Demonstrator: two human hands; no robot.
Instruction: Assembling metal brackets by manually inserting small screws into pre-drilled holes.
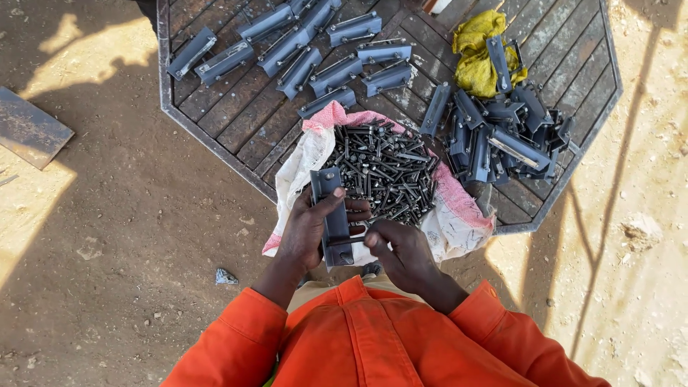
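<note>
the left hand (307, 231) is gripping a grey metal bracket (332, 215) upright, steadying it while the right hand (401, 252) is pinching a bolt (350, 239) against it, just below an open sack of bolts (383, 172) kept within reach.

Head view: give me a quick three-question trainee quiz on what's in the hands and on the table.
1. True or false: the left hand holds a grey metal bracket.
2. What fills the open white sack? A) sand B) dark bolts C) rags
3. What lies under the bracket at the table's far right edge, above the heap of brackets?

Key
1. True. The right hand works at the bracket's lower end.
2. B, the dark bolts.
3. A yellow cloth.
</note>
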